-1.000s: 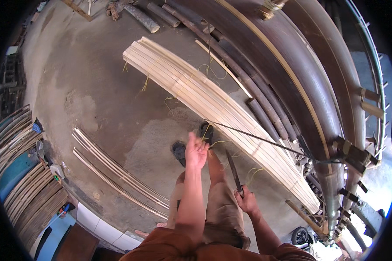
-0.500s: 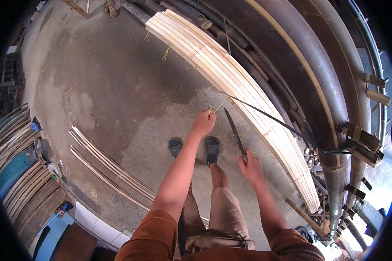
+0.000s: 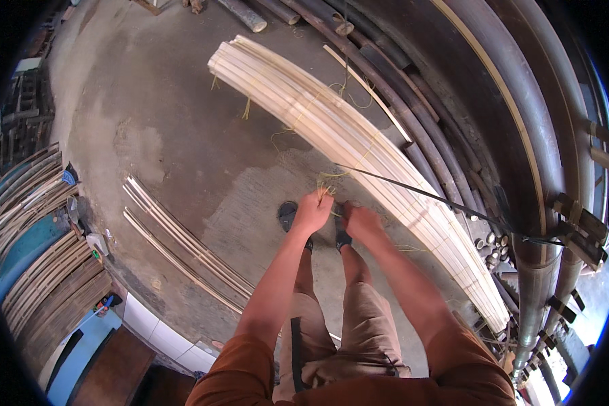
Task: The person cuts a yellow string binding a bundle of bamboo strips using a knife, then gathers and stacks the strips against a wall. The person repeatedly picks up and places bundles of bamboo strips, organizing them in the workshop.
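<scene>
My left hand (image 3: 314, 210) is closed on thin yellow twine (image 3: 330, 177), whose loose ends stick up above the fingers. Close beside it, almost touching, my right hand (image 3: 360, 222) is closed too. It gripped a long dark knife half a second ago; now the blade is mostly lost behind the hands and against the dark sandal. Ahead and to the right of both hands runs a long bundle of pale wooden strips (image 3: 358, 152), bound at intervals with yellow twine. A dark strap (image 3: 419, 189) crosses over the bundle toward the thick poles.
Thick dark brown poles (image 3: 521, 108) line the right side. Thinner dark poles (image 3: 413, 101) lie on the floor beyond the bundle. Several loose pale strips (image 3: 183, 237) lie on the concrete floor at left. Stacked slats (image 3: 47, 271) stand along the left edge. My sandalled feet are below my hands.
My right hand has come left and forward, up against my left hand, and the knife is now mostly hidden. The view has shifted, and a gap shows between the bundle and the dark poles.
</scene>
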Tool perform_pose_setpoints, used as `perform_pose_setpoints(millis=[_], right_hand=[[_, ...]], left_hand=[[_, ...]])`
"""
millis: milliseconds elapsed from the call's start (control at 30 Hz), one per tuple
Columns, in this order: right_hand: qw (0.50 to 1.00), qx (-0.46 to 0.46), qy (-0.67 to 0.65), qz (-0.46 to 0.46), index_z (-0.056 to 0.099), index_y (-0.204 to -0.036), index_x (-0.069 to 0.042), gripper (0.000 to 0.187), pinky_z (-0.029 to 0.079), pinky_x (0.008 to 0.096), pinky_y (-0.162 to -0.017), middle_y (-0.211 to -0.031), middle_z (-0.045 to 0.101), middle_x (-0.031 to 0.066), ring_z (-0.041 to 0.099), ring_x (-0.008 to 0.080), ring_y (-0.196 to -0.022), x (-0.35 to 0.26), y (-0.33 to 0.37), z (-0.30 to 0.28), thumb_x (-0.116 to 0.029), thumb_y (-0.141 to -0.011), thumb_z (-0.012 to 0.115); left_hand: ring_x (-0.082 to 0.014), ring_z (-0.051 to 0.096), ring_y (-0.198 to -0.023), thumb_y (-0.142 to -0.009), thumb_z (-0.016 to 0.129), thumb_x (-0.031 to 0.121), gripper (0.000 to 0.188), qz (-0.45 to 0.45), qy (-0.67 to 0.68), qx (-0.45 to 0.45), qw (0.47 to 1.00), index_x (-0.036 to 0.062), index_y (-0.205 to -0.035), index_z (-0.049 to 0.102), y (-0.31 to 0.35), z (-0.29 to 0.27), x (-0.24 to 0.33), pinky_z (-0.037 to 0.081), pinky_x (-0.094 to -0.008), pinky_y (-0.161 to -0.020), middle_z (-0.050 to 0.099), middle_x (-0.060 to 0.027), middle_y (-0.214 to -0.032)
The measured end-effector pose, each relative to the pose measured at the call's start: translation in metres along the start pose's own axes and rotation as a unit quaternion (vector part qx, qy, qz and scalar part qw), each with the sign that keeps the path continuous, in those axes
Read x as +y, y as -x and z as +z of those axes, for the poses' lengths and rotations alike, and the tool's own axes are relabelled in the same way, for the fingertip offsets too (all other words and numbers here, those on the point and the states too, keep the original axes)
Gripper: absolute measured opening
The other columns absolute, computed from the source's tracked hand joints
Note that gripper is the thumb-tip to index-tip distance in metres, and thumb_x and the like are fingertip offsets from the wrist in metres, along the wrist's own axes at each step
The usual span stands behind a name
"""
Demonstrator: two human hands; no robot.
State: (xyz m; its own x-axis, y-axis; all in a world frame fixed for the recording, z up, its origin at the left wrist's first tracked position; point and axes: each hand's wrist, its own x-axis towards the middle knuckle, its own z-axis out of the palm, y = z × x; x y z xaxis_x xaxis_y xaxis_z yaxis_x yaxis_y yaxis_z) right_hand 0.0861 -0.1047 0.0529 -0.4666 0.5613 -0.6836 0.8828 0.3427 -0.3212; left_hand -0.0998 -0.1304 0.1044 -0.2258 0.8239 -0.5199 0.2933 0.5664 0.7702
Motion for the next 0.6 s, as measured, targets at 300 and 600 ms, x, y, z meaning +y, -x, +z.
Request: perform_pose_setpoints(millis=[300,600], right_hand=[[0.986,-0.052,-0.151,0.056,0.058,-0.116,-0.01,0.039,0.052,0.0536,-0.073,-0.086,0.067,0.0248,0.066,0.0446,-0.081,0.004,0.107,0.023,-0.037,-0.088,0.059],[0.96,-0.004,-0.216,0.179,0.055,-0.1,-0.003,0.035,0.049,0.0501,-0.066,-0.075,0.063,0.0242,0.064,0.0457,-0.078,0.103,0.247,0.046,-0.035,-0.089,0.064]], left_hand=[[-0.0057,0.041,-0.056,-0.101,0.046,0.029,0.025,-0.131,0.406,-0.016,0.904,0.0082,-0.093,0.056,0.005,0.051,-0.012,0.034,-0.0216,-0.051,0.061,-0.0023,-0.082],[-0.0127,0.056,-0.073,-0.101,0.043,0.034,0.029,-0.257,0.623,0.036,0.738,0.0078,-0.108,0.052,-0.069,0.27,0.053,0.051,-0.0294,-0.067,0.058,-0.0047,-0.092]])
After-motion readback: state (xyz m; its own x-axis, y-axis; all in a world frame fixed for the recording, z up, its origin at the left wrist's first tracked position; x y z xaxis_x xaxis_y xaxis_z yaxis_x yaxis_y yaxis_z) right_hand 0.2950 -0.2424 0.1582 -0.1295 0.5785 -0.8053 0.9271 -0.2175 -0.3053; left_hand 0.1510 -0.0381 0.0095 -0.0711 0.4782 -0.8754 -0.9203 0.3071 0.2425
